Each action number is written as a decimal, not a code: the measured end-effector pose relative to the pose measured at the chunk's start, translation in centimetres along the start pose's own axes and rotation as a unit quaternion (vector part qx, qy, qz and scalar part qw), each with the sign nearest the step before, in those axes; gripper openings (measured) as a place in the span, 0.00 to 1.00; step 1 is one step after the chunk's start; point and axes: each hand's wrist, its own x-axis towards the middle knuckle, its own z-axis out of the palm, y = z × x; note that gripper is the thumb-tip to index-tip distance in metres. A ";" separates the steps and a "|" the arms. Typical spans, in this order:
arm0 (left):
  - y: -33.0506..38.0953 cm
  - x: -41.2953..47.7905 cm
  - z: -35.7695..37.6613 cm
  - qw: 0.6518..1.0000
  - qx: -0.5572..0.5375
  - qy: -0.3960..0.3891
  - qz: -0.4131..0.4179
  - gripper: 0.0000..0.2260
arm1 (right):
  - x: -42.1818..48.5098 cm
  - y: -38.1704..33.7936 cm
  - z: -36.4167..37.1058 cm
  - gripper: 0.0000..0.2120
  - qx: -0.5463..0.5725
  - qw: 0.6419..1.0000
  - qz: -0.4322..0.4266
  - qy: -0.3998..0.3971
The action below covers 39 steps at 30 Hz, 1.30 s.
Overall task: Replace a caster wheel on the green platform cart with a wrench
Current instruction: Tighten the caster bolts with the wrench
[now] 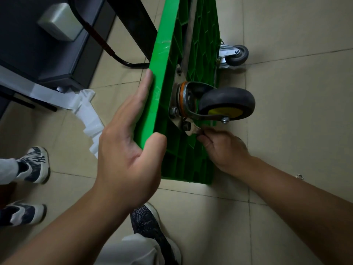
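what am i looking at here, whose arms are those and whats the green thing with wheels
No machine here: this is one picture from a camera worn on a person's head, looking down at their own two bare arms. The green thing is a platform cart tipped up on its edge on the tiled floor, so its ribbed underside shows. The left hand clasps the cart's edge to steady it. The right hand holds a wrench against a bolt at the mounting plate of the big black caster wheel. A smaller grey wheel sits further back. The shoes at left are someone else's.
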 end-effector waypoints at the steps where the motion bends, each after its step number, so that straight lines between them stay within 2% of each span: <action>1: 0.0 0.0 0.0 1.000 -0.001 0.000 0.003 0.37 | -0.5 -0.5 -0.3 0.16 0.033 0.998 0.041 -0.033; 3: 0.0 0.2 0.0 1.000 -0.010 0.000 0.001 0.37 | -1.5 -2.2 -0.5 0.20 0.120 0.983 0.112 -0.080; 6: 0.0 0.2 0.1 1.000 -0.012 0.003 0.002 0.37 | -3.1 -6.0 -0.9 0.26 0.227 0.945 0.212 -0.103; 9: 0.0 0.2 0.1 1.000 -0.007 0.005 -0.003 0.37 | -3.9 -10.4 -1.3 0.27 0.412 0.843 0.331 -0.097; 10: 0.1 0.3 0.1 1.000 -0.005 0.005 -0.005 0.38 | -4.0 -11.4 -1.4 0.27 0.448 0.817 0.352 -0.087; 11: 0.1 0.3 0.0 1.000 -0.002 0.004 -0.004 0.38 | -4.2 -11.9 -1.3 0.27 0.464 0.806 0.360 -0.077; 13: 0.1 0.3 0.0 1.000 0.005 -0.001 0.005 0.38 | -5.0 -11.8 -1.0 0.29 0.437 0.826 0.349 -0.068; 17: 0.0 0.3 -0.2 1.000 0.009 0.000 0.005 0.38 | -7.6 -8.6 -0.2 0.28 0.301 0.907 0.291 -0.052; 20: -0.1 0.3 -0.1 1.000 0.005 0.003 0.004 0.37 | -7.5 -4.9 0.2 0.28 0.196 0.963 0.183 -0.009; 22: -0.1 0.3 -0.1 1.000 0.006 0.004 0.003 0.37 | -6.3 -2.6 0.4 0.28 0.124 0.986 0.112 0.011; 28: -0.1 0.3 0.0 1.000 -0.006 0.007 0.003 0.37 | -1.5 -0.5 0.3 0.23 0.031 0.994 -0.005 0.100; 31: 0.0 0.3 0.1 1.000 -0.015 0.005 0.006 0.37 | -0.5 0.6 0.6 0.30 0.006 0.997 -0.016 0.072; 34: -0.3 0.2 0.1 1.000 -0.029 -0.002 -0.005 0.37 | 0.2 1.0 0.7 0.31 -0.005 0.998 -0.040 0.044; 36: -0.4 0.0 0.1 0.999 -0.031 -0.008 -0.020 0.37 | 0.7 1.2 0.6 0.28 0.015 0.998 -0.053 0.019; 39: -0.4 -0.1 0.1 0.999 -0.022 -0.013 -0.025 0.37 | 1.4 1.1 -0.1 0.13 0.039 0.997 -0.063 -0.021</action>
